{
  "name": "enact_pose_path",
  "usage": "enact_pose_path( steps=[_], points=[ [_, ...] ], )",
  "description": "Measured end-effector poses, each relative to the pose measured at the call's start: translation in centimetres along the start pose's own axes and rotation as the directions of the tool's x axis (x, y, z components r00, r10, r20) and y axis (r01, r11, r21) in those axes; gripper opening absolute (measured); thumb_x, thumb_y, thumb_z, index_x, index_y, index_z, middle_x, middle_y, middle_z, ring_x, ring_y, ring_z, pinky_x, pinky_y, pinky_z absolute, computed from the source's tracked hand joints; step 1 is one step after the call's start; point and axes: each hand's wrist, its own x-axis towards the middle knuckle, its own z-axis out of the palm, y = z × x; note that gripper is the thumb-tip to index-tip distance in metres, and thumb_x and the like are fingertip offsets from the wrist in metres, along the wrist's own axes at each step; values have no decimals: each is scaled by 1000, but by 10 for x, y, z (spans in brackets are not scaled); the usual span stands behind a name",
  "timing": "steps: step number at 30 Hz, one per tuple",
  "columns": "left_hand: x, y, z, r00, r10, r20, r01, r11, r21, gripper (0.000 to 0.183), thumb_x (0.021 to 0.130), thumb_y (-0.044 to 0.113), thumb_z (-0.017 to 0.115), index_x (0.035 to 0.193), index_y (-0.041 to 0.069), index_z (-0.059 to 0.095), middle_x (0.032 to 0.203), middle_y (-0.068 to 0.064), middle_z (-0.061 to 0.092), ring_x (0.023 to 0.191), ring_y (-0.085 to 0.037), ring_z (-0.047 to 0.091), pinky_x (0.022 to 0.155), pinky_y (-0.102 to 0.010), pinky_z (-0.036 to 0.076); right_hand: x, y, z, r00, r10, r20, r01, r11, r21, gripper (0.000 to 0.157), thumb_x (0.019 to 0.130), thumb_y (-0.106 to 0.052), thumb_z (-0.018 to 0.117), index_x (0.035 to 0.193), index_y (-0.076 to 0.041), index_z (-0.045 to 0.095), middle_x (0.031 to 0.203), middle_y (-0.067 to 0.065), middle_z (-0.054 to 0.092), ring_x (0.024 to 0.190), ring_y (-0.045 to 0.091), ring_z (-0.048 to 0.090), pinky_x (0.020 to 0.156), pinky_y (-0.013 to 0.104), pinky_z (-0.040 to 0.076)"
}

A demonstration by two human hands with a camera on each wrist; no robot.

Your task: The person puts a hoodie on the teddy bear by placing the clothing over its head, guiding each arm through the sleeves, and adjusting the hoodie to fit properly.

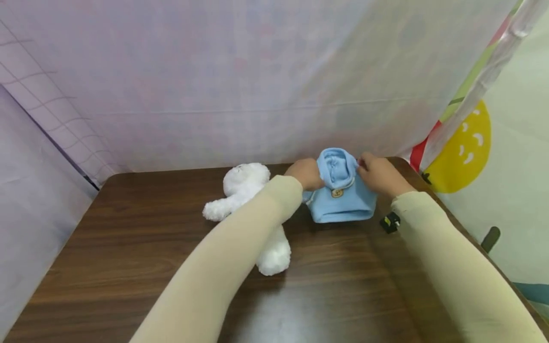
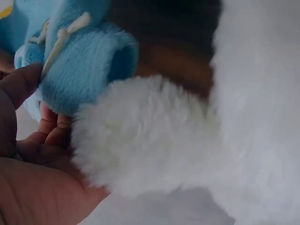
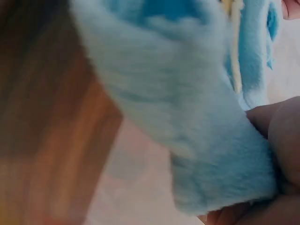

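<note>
Held up over the far right part of the table is a small light-blue plush hoodie (image 1: 343, 209) with a cream drawstring and a round bear-face button. My left hand (image 1: 305, 174) pinches it near the hood on its left side; the left wrist view shows thumb and fingertips (image 2: 33, 77) on the fabric by the cord. On the other side my right hand (image 1: 381, 175) grips a sleeve (image 3: 225, 173), with fingers around the cuff end in the right wrist view. A fluffy white stuffed toy (image 1: 244, 183) lies left of the hoodie, its middle hidden behind my left forearm.
The brown wooden table (image 1: 128, 238) ends against a pale printed curtain (image 1: 193, 95). A small black object (image 1: 389, 222) sits beneath my right wrist. Beyond the right edge hangs a white cloth with a yellow fruit print (image 1: 463, 147), and a dark rounded bar (image 1: 491, 239) stands there.
</note>
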Motion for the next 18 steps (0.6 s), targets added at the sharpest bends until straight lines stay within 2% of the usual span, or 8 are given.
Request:
enact_pose_path(
  steps=[3, 5, 7, 11, 15, 18],
  points=[
    [-1, -1, -10, 1000, 8, -6, -9, 999, -32, 31, 82, 32, 66, 64, 15, 47, 66, 3, 48, 63, -12, 46, 59, -24, 41, -2, -10, -15, 998, 2, -63, -1, 1000, 24, 15, 95, -18, 47, 97, -4, 49, 75, 14, 50, 66, 29, 48, 56, 38, 40],
    [-5, 0, -22, 1000, 15, -1, -15, 998, -64, 36, 82, 33, 67, 62, 15, 43, 60, 4, 40, 58, -12, 39, 54, -24, 36, -5, -18, -26, 996, 10, -85, -7, 999, 41, 17, 95, -21, 47, 98, -5, 49, 78, 14, 52, 67, 29, 48, 57, 37, 41],
    [-11, 0, -35, 1000, 17, 17, -15, 995, -95, 37, 82, 34, 67, 62, 14, 43, 60, 4, 40, 58, -11, 38, 53, -23, 35, -7, -26, -35, 994, 12, -107, -6, 998, 58, 19, 95, -24, 47, 99, -6, 50, 82, 15, 54, 69, 30, 49, 59, 38, 42],
    [-28, -5, -62, 999, 38, 32, -35, 995, -99, 33, 84, 36, 65, 68, 13, 48, 69, 2, 44, 65, -12, 42, 58, -24, 37, -7, -46, -53, 988, -17, -156, 30, 996, 81, 22, 95, -27, 46, 102, -7, 52, 91, 14, 58, 75, 29, 51, 62, 39, 45],
    [-48, -28, -86, 998, 70, 6, -69, 987, -149, 28, 85, 33, 65, 77, 10, 52, 75, -2, 47, 70, -15, 44, 61, -27, 38, -1, -73, -58, 982, -49, -181, 73, 989, 127, 22, 95, -27, 47, 101, -7, 55, 93, 13, 61, 76, 27, 54, 62, 39, 47],
    [-64, -53, -97, 999, 49, 17, -45, 977, -211, 23, 85, 31, 65, 85, 9, 58, 83, -3, 55, 75, -17, 49, 65, -29, 42, 9, -96, -50, 981, -72, -178, 103, 980, 169, 20, 94, -26, 48, 98, -8, 56, 91, 12, 62, 76, 25, 56, 62, 38, 46]
  ],
)
